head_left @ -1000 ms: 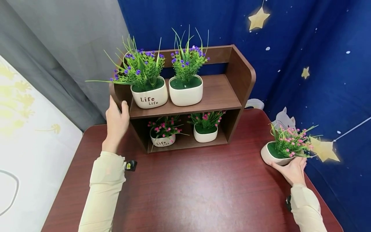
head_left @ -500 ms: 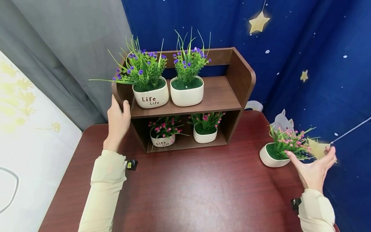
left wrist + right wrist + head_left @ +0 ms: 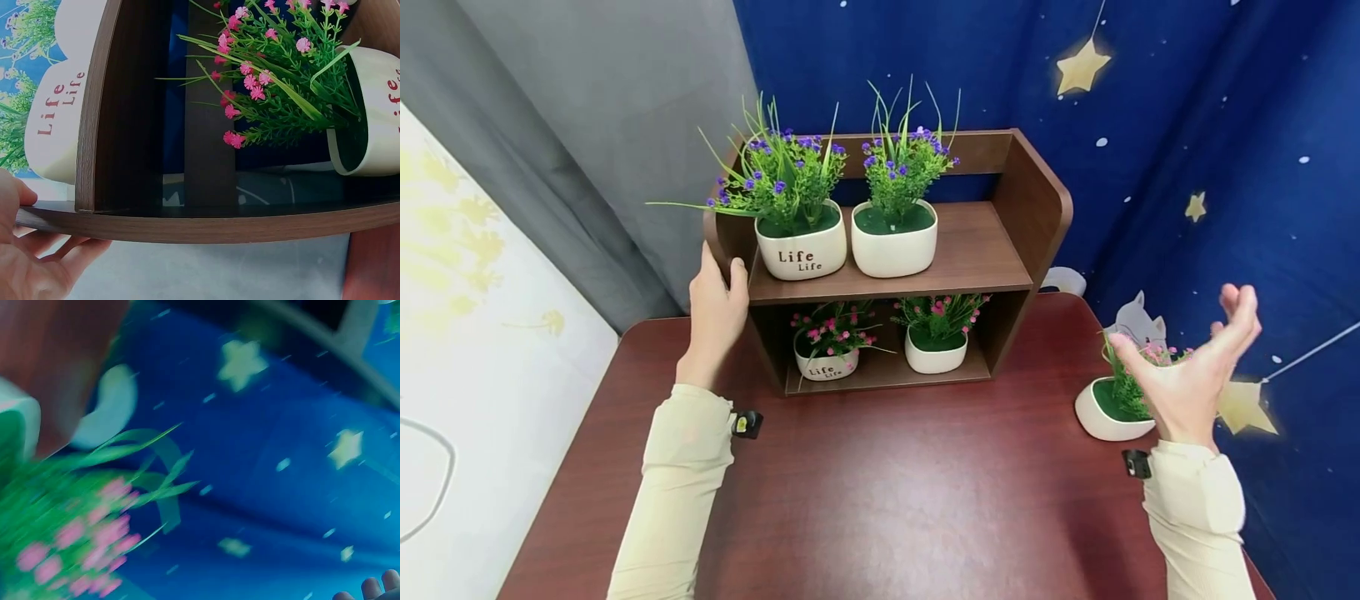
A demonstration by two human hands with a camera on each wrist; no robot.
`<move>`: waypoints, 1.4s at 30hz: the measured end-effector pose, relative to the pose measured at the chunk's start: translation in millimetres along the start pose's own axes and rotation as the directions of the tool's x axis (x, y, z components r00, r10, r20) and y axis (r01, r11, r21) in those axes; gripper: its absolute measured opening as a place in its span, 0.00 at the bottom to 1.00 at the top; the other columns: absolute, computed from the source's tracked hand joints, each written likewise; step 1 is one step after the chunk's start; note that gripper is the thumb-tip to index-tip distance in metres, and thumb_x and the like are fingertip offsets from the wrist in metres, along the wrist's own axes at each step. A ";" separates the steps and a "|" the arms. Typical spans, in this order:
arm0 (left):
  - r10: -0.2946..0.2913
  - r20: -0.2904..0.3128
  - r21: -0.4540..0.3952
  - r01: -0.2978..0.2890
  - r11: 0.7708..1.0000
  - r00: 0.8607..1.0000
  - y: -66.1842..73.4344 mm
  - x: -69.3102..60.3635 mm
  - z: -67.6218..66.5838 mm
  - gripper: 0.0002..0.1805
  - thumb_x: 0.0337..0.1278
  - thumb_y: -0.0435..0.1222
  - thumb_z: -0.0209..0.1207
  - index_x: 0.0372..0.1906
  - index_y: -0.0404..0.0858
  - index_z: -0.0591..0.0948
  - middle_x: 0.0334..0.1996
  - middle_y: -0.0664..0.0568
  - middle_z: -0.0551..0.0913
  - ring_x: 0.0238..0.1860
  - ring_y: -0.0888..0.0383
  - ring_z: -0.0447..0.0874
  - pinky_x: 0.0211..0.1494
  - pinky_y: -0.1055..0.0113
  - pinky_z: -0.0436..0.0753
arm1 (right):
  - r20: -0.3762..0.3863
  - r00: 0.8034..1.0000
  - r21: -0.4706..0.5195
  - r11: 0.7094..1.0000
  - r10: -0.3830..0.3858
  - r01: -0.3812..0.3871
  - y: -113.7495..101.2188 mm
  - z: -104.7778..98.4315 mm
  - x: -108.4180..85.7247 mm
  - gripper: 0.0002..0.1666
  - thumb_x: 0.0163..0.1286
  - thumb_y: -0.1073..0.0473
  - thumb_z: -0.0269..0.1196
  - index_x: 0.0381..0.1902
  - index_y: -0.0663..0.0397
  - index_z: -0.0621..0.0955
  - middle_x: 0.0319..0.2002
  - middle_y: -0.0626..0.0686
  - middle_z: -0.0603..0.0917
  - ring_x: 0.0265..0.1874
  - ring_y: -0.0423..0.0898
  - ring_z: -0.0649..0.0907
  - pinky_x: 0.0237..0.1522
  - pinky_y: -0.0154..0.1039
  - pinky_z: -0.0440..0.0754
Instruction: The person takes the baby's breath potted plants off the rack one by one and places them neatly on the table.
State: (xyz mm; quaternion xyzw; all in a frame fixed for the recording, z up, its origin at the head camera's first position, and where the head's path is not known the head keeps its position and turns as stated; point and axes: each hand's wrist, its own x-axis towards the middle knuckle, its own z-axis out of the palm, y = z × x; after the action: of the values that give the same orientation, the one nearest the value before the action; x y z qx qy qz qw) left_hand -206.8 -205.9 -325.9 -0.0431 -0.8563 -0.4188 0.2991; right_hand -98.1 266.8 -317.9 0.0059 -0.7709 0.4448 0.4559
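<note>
My left hand (image 3: 717, 312) grips the left side panel of the brown two-tier shelf (image 3: 955, 242); the left wrist view shows its fingers (image 3: 72, 250) under the panel's edge. Two white pots with purple flowers, one lettered (image 3: 801, 254) and one plain (image 3: 895, 252), stand on the upper tier. Below are a lettered pot (image 3: 826, 367) and a plain pot (image 3: 936, 360) with pink flowers. At the table's right edge stands another white pot (image 3: 1112, 427) with pink flowers, partly hidden by my right hand (image 3: 1191, 375), which is raised with spread fingers and holds nothing.
The dark red table (image 3: 910, 483) extends in front of the shelf. Behind hangs a blue curtain (image 3: 1210, 125) with stars, beside a grey curtain (image 3: 610, 125). A white patterned surface (image 3: 475, 350) lies at the left.
My right hand has let go of the pot at the right and moved up above it. My left hand keeps its grip on the shelf. The head view has shifted slightly.
</note>
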 end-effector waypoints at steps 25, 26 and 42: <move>0.008 0.008 -0.012 -0.008 1.000 1.000 4.0 -2.5 -1.5 0.30 0.68 0.41 0.42 0.73 0.48 0.53 0.59 0.41 0.72 0.58 0.48 0.71 0.57 0.52 0.69 | 0.176 0.966 0.213 0.965 -0.190 0.151 -97.9 93.6 4.6 0.67 0.43 0.33 0.70 0.69 0.65 0.53 0.65 0.57 0.60 0.65 0.46 0.58 0.63 0.41 0.55; 0.009 0.007 -0.012 -0.009 1.000 1.000 4.1 -2.4 -1.5 0.30 0.68 0.41 0.42 0.72 0.48 0.53 0.59 0.42 0.72 0.58 0.48 0.71 0.57 0.52 0.69 | 0.181 0.965 0.216 0.965 -0.189 0.148 -95.9 96.6 4.7 0.67 0.42 0.35 0.71 0.69 0.64 0.53 0.65 0.56 0.59 0.65 0.46 0.58 0.63 0.41 0.55; 0.028 -0.032 0.009 -0.027 1.000 0.999 0.8 -1.8 1.3 0.30 0.67 0.40 0.43 0.72 0.49 0.54 0.59 0.43 0.72 0.58 0.49 0.71 0.58 0.54 0.69 | 0.313 0.949 0.116 0.993 -0.047 0.011 -71.3 146.6 -0.6 0.66 0.41 0.42 0.75 0.71 0.43 0.51 0.65 0.45 0.59 0.64 0.37 0.59 0.60 0.41 0.61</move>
State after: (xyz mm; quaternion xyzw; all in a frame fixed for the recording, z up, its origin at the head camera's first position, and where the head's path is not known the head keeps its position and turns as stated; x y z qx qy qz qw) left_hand -205.7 -204.2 -326.9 -0.0469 -0.8527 -0.4114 0.3185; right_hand -170.5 122.1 -297.4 0.1140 -0.8072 0.4743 0.3323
